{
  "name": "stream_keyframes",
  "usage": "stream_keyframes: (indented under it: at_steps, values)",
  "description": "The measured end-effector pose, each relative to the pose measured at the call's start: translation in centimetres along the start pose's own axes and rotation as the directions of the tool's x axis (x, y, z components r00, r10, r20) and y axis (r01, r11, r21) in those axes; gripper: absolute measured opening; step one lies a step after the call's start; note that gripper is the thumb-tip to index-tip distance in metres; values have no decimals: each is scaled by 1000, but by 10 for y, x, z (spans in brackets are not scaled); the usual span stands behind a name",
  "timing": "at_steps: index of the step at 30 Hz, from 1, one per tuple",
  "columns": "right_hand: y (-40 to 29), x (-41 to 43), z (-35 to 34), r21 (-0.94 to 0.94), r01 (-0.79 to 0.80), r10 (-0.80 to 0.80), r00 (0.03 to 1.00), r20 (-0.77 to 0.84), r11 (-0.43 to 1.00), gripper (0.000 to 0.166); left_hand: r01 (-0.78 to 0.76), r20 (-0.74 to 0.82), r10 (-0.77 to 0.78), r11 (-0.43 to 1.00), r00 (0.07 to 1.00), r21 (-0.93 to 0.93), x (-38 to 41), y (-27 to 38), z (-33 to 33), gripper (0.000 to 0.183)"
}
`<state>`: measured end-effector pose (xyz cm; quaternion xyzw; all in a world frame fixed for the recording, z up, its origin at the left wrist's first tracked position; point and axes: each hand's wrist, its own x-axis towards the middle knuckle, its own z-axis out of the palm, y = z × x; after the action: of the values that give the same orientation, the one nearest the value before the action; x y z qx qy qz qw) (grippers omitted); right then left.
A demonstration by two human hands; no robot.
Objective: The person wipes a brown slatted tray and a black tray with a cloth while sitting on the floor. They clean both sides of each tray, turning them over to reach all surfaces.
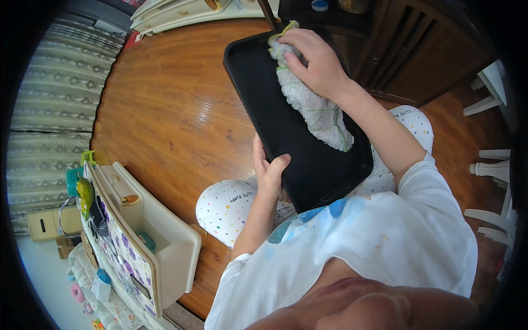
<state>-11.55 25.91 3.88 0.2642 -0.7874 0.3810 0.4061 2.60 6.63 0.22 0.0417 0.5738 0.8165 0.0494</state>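
Observation:
A black rectangular tray (264, 99) with a low raised rim tilts above my lap, its near end close to my shirt. My left hand (270, 167) grips the tray's left long edge, thumb over the rim and fingers beneath. In my right hand (313, 62) is a crumpled grey-white cloth (311, 105) with yellow-green edging. The hand presses it against the tray near the far right corner, and the cloth's loose end trails down across the tray's surface. Part of the tray's right edge is hidden behind the cloth and my right forearm.
Before me stands a dark wooden cabinet (412, 53) with a jar (352, 5) on it. A cream coffee table (173, 247) with a patterned top is at the left. White chair legs (491, 169) stand at the right on the wooden floor (177, 95).

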Motion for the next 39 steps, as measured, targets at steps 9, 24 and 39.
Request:
stream_keyframes:
  at_steps: [9,24,39]
  values:
    - [24,-15,-18,-377,-186,234,968,86,908,35,-30,-23,30,999,999,22,-2,1,5,74]
    - [-1,-21,-31,-459,-338,476,850,226,821,34,-13,-37,14,999,999,36,-5,-4,1,74]
    - [5,-28,-35,241,-410,437,897,-67,879,17,-14,20,14,1000,1000,10,-4,-9,-2,69]
